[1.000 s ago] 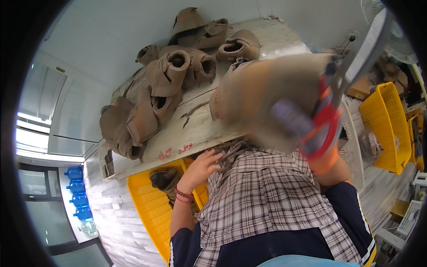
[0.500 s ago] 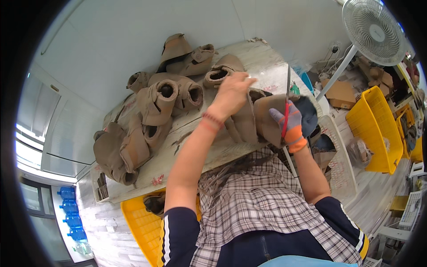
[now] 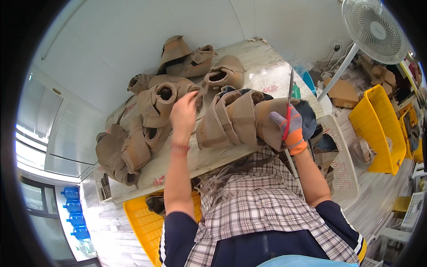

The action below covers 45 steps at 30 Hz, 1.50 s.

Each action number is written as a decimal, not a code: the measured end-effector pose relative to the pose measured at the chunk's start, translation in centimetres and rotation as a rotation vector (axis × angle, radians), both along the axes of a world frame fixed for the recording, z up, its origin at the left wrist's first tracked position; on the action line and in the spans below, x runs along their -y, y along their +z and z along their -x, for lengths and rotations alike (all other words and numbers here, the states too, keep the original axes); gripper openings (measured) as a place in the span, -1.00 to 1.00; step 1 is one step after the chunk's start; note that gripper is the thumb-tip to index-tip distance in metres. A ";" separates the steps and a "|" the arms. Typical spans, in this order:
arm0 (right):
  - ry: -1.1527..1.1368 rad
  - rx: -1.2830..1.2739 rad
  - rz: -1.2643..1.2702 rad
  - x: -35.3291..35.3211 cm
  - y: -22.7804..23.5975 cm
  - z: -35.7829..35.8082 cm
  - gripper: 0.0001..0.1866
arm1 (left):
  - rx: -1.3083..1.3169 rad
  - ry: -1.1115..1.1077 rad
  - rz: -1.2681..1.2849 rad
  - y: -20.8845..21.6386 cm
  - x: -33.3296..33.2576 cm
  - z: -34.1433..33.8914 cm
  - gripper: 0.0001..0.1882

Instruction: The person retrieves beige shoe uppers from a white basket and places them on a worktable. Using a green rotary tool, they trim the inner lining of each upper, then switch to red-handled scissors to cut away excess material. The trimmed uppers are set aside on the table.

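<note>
My left hand (image 3: 183, 116), bare with a red bracelet at the wrist, is in front of a pile of brown fleece-lined shoe uppers (image 3: 153, 104). Its fingers are stretched out and slightly blurred, and I see nothing clear in them. My right hand (image 3: 293, 131) wears a grey and orange glove and is closed on red-handled scissors (image 3: 288, 121), the long blade pointing up. The gloved hand also rests against the right end of a row of nested brown uppers (image 3: 242, 118) at the table's near edge. A single upper (image 3: 223, 73) stands behind that row.
Under the pale worn table (image 3: 184, 144) is a yellow crate (image 3: 138, 218). A white basket (image 3: 344, 178) with dark and brown pieces stands on my right, with another yellow crate (image 3: 376, 129) beyond. A white fan (image 3: 376, 31) rises at the back right.
My left hand has moved left, from over the nested row to the pile of uppers, uncovering the row. My right hand stays nearly in place with the scissors.
</note>
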State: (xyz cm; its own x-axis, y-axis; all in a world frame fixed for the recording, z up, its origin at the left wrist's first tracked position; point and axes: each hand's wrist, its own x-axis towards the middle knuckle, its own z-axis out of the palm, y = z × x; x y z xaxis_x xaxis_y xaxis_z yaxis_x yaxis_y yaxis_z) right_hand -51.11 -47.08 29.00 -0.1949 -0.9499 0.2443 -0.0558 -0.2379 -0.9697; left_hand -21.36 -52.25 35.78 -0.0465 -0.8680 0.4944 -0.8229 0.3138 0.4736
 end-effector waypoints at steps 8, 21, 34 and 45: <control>0.126 0.033 -0.084 1.7 2.3 -0.3 -0.68 | -1.377 -0.093 -0.406 -12.5 -6.5 -2.5 -0.63; 0.377 0.290 0.027 7.0 -2.4 -9.0 -0.72 | -1.482 -0.455 -0.571 -9.8 -5.8 -3.9 -0.48; 0.354 0.307 -0.057 1.7 -3.7 -2.9 -0.33 | 0.165 0.397 0.517 1.0 -3.9 -8.9 -0.54; 0.389 0.158 -0.055 -2.8 -1.1 1.4 -0.42 | -1.055 -0.033 0.114 8.1 -8.1 -22.7 -0.72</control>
State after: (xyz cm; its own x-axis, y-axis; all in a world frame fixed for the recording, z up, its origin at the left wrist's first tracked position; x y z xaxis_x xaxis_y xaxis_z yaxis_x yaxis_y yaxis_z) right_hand -52.48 -44.25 27.90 0.1499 -0.9709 0.1870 0.1779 -0.1595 -0.9710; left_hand 1.29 -44.17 43.86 0.4308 -0.8200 0.3769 -0.0033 0.4162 0.9093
